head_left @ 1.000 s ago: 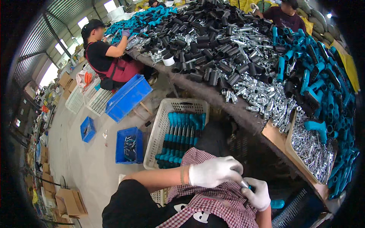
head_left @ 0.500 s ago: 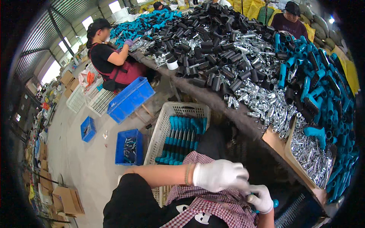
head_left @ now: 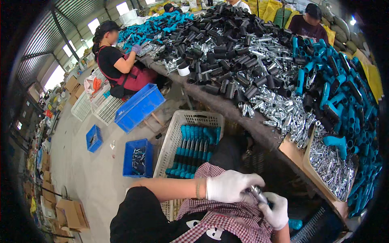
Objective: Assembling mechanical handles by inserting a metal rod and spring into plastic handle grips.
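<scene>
Low centre of frame, my gloved left hand (head_left: 229, 186) and right hand (head_left: 276, 209) meet over my lap. A small silver metal part (head_left: 258, 194) sits between them: left fingers curled closed over its upper end, right fingers wrapped round its lower end. Just left of my hands, a white basket (head_left: 170, 146) holds teal-handled tools (head_left: 194, 150). Upper right, the long table (head_left: 227, 106) carries black tubes (head_left: 219, 44) and silver fittings (head_left: 283, 109).

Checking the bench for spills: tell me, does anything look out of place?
Nothing stands out. Parts lie heaped on the table, none visibly on the floor; both gloved hands, left hand and right hand, grip a small metal part.
</scene>
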A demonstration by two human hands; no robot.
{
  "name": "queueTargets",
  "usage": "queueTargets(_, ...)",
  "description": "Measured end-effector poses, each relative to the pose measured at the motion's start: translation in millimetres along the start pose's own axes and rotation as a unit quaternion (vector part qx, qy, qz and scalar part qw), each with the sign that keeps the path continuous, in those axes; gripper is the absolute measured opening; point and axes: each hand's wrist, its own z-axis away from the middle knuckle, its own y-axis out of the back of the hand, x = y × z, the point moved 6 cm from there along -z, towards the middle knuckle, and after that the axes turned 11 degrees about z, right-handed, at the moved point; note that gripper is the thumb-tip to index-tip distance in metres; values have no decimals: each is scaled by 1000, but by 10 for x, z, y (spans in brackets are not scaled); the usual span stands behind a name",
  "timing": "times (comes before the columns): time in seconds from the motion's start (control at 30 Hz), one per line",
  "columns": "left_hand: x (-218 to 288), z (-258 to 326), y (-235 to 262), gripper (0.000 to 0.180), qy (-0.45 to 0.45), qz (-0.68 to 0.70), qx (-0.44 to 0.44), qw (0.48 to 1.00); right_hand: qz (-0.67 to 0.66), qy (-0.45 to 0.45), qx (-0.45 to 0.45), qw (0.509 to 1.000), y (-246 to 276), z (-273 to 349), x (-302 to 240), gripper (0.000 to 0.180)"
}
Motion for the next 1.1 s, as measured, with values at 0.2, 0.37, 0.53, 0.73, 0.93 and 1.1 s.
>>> queueTargets(0.2,158,94,-239,28,-213,-147,-118,959,-378,-69,-306,871,-252,122,216,36)
queueTargets(0.37,117,-53,-55,41,-102,-53,-70,991,-148,-7,-103,984,-155,78,139,35)
queueTargets(0.53,-51,-19,-145,32,-18,-2,-26,1000,-123,-9,-80,989,-141,24,138,38)
queueTargets(0.73,275,-8,-155,26,-260,-93,-92,957,-368,-17,-291,883,-370,202,217,47)
queueTargets(0.93,0,-33,-117,26,-38,0,5,999,-54,-10,25,998,-30,61,-20,38)
queueTargets(1.1,336,48,-192,32,-309,-91,-122,939,-290,1,-232,929,-159,155,121,55)
